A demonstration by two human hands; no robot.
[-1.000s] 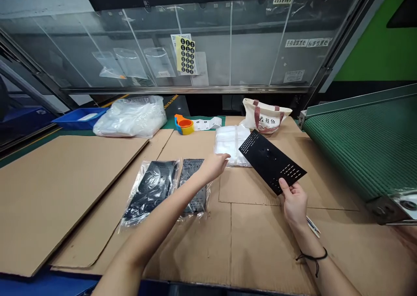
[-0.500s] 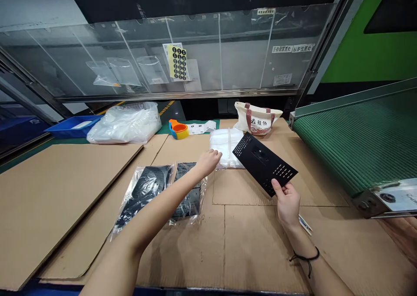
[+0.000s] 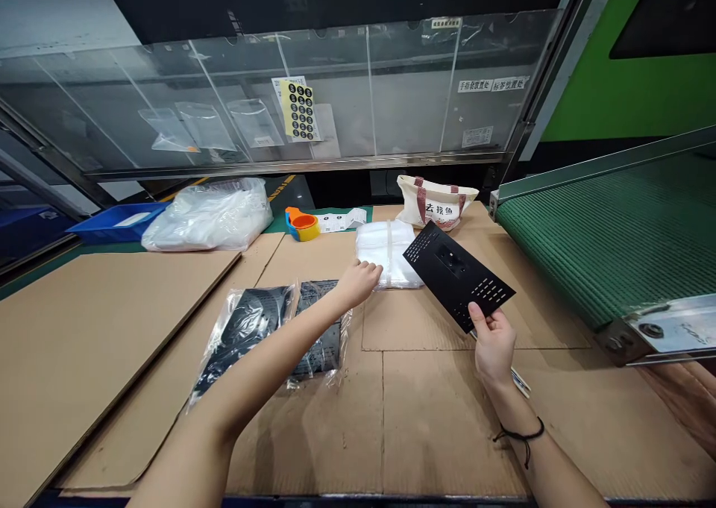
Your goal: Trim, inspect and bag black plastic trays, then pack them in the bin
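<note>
My right hand [image 3: 495, 344] grips a thin black plate [image 3: 456, 273] by its near edge, thumb on top. Rows of slots run across both ends of the plate, which is held tilted above the table. My left hand [image 3: 359, 282] is at the near left part of a banded stack of clear plastic bags [image 3: 391, 239]. Its fingers are curled closed, and whatever may be between them is hidden. Under my left forearm lie two clear bags with black plates inside, one bagged plate [image 3: 251, 321] left and another bagged plate [image 3: 321, 344] right.
A green conveyor belt [image 3: 564, 247] slopes in at right, with part of another person's arm [image 3: 682, 396] below it. Behind stand a cloth bag [image 3: 436, 202], a tape dispenser [image 3: 303, 224], a plastic bundle [image 3: 209, 213] and a blue tray [image 3: 115, 223]. Cardboard sheets [image 3: 101, 329] lie left.
My view has turned slightly right. My left hand has shifted a little to the right against the bag stack, fingers still curled. The plate stays in my right hand, nearly at the same angle.
</note>
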